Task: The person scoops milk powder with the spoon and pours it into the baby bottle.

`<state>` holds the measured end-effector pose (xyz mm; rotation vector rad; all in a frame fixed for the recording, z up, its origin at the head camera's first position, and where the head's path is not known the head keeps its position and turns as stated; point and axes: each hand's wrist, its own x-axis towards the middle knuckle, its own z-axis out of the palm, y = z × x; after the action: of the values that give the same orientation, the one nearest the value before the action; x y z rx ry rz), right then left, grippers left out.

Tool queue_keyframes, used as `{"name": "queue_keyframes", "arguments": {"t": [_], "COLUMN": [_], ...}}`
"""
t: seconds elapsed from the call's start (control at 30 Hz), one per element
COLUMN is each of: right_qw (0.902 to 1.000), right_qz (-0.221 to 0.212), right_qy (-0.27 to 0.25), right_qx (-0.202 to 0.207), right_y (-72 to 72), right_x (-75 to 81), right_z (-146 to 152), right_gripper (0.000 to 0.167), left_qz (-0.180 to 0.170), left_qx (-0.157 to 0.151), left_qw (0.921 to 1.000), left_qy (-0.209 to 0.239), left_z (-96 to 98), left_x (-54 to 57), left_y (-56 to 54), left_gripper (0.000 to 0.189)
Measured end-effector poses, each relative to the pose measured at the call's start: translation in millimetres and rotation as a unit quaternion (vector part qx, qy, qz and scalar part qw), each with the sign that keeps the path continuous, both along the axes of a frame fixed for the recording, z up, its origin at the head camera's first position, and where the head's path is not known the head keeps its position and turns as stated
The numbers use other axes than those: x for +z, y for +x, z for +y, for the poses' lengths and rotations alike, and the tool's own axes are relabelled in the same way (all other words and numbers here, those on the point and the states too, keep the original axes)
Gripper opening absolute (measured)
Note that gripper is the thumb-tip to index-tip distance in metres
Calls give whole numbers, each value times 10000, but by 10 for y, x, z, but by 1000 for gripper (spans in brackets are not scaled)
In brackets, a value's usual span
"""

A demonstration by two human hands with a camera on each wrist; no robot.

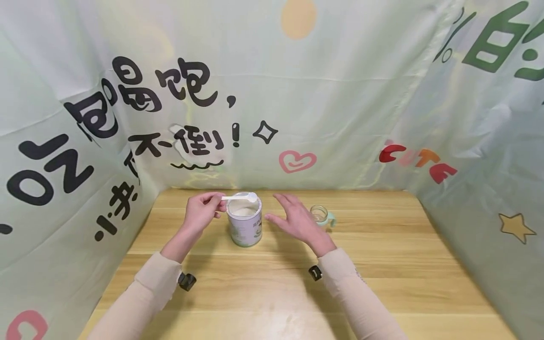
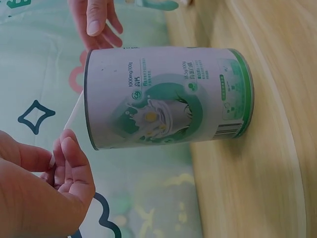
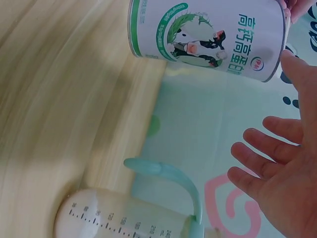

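A white milk powder can (image 1: 245, 228) stands upright on the table with its top off and pale powder inside. My left hand (image 1: 201, 210) pinches the handle of a white scoop (image 1: 251, 197), whose bowl is above the can's mouth. In the left wrist view, thumb and fingertips close on the thin handle (image 2: 75, 112). My right hand (image 1: 297, 220), fingers spread and holding nothing, hovers between the can and a clear baby bottle (image 1: 318, 213). The bottle, with scale marks and a pale green handle (image 3: 173, 177), has no lid on.
The wooden table (image 1: 272, 293) ends at a printed cloth backdrop (image 1: 340, 118), which also hangs along both sides. A small black device (image 1: 187, 281) sits at the left wrist and another black device (image 1: 315, 273) at the right.
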<state>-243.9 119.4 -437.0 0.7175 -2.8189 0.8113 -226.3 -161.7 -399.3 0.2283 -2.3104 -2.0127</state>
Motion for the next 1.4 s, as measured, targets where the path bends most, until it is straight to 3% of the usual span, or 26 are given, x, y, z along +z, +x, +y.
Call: {"name": "queue_keyframes", "arguments": {"t": [1.07,1.2,1.27,1.4], "right_qw": [9983,9984,9985,9985], "right_qz": [295,268,259,243], "right_qy": [-209,-202,-189,-194], "right_qx": [449,448,445,457], "right_y": [21,17,17,21], "right_x": [-77,-77,-75,-61], "right_z": [-280,-281,-281,-277], "right_gripper": [75,75,74,74], "left_qz": [41,262,460,1149], "left_qx": [140,23,-48,-239], "left_qw": [9999,9978,9930,9690], "left_qy": [-19,-612,-1087,-2174], "left_z": [-108,-72,-53,-8], "left_x": [-65,-76,-82,-86], "left_y": [49,53,60,75], "left_gripper": [30,27,26,23]}}
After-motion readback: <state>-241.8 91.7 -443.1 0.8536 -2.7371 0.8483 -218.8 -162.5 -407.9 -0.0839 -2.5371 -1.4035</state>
